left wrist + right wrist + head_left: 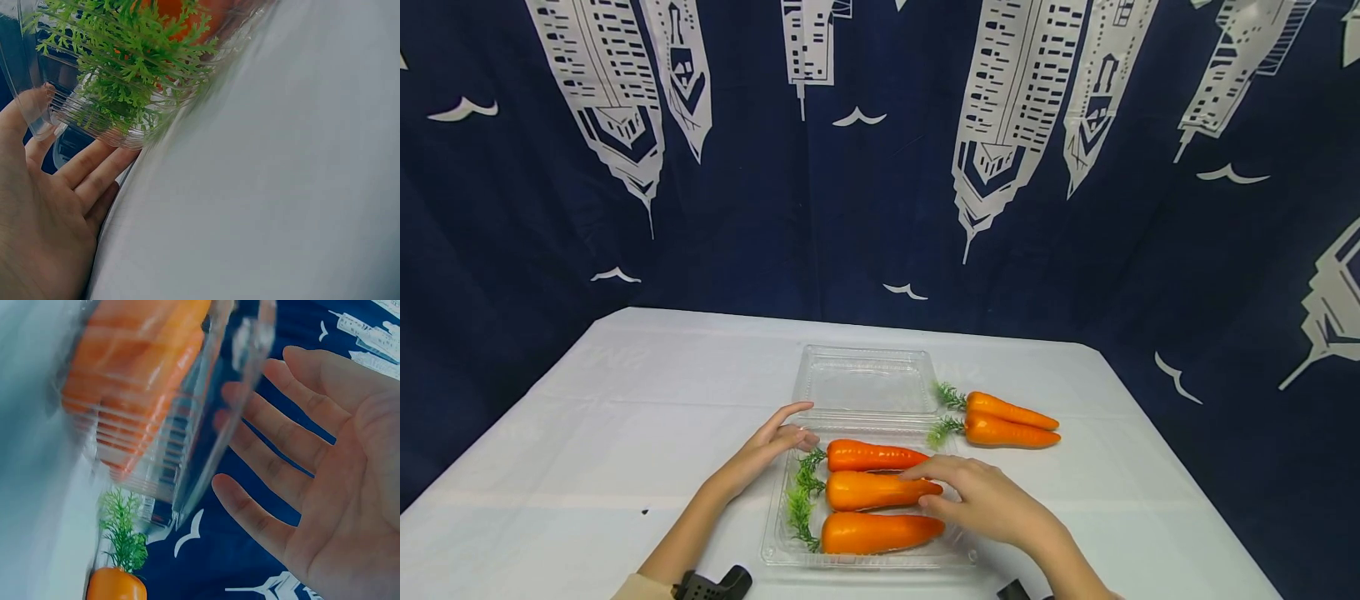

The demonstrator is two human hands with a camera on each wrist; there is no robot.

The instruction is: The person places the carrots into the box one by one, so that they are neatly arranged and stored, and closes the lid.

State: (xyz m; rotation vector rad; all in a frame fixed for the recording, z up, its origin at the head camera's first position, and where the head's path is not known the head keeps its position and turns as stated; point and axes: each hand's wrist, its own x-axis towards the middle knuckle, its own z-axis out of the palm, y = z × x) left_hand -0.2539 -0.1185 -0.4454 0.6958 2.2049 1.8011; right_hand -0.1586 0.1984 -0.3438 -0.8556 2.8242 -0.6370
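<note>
"Head view, quick. Carrots?"
"Three carrots (pixel 880 492) side by side in the clear box (pixel 775 533), greens (pixel 803 492) left, tips right. Two more carrots (pixel 1009 431) outside, just right of its far part. Lid (pixel 868 379) folded back flat on the far side."
"Hands?"
"Left hand (pixel 767 446) released, fingers loose at the box's far-left side. Right hand (pixel 981 500) released too, fingers reaching over the far and middle tips. Can't tell if they touch."
"Edges, room?"
"Box well apart from the tabletop's (pixel 587 417) left, right and far edges. Wide strip on the left, narrower one right of the outside pair."
"Surface, backdrop?"
"White, faint creases, small dark speck (pixel 644 511) left. Navy curtain (pixel 812 208) behind, white towers upside down, bird shapes."
"Left wrist?"
"Fingers uncurled at the ribbed wall, greens just inside. White surface fills the right."
"Right wrist?"
"Fingers straight, palm bare, beside the clear wall. Box end blurred. An outside carrot at the bottom."
</note>
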